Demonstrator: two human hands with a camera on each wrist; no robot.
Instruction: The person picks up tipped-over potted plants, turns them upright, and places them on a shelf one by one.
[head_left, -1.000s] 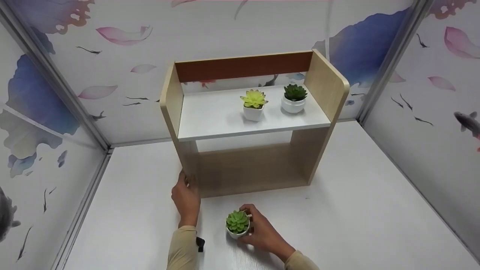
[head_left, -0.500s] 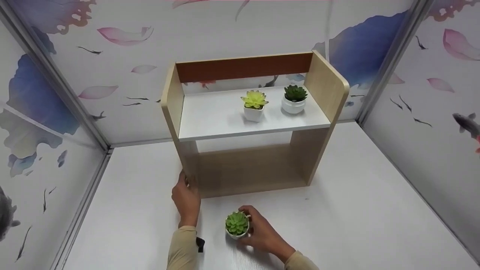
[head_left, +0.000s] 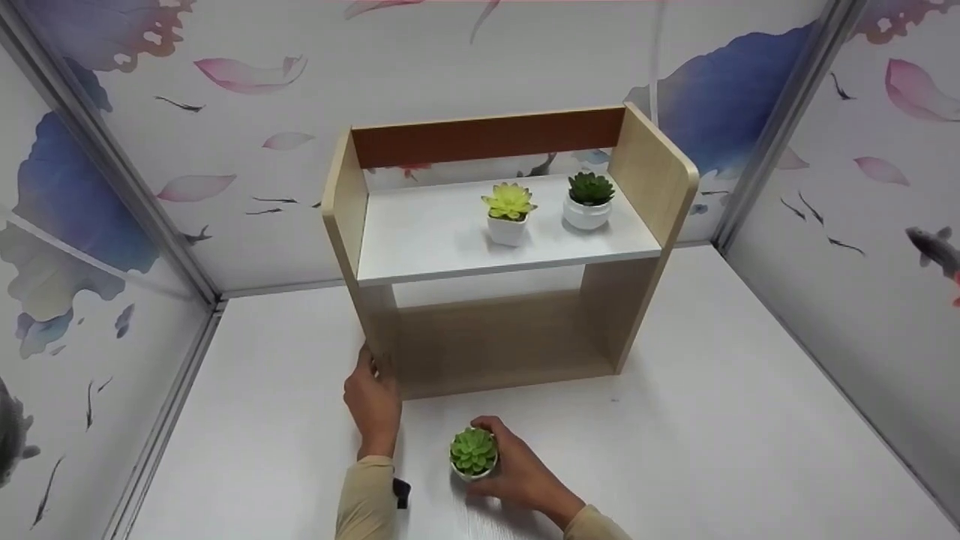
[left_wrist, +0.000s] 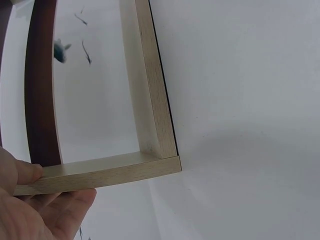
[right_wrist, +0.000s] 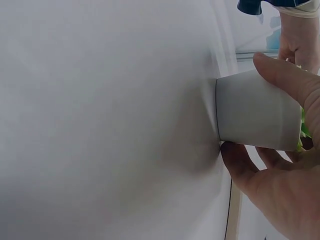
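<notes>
My left hand point(head_left: 374, 405) grips the left side panel of a light wooden desk shelf point(head_left: 510, 341). In the left wrist view the thumb of that hand point(left_wrist: 35, 205) lies on the panel's inner side and the fingers on its outer side. My right hand point(head_left: 521, 469) holds a potted succulent point(head_left: 473, 451) with bright green leaves, in front of the shelf. The right wrist view shows its white pot point(right_wrist: 257, 111) between thumb and fingers, base right at the white tabletop. On the upper board stand a yellow-green succulent point(head_left: 508, 212) and a dark green succulent point(head_left: 589, 200), both in white pots.
The shelf stands upright on a white table point(head_left: 757, 420), its lower bay open at the front. A reddish-brown back rail point(head_left: 487, 137) spans the top rear. Printed white walls point(head_left: 480, 60) enclose the table at the back and both sides.
The right hand and the green succulent have shifted very slightly toward the person. The left hand keeps its hold on the shelf panel, and the two plants on the board stay put.
</notes>
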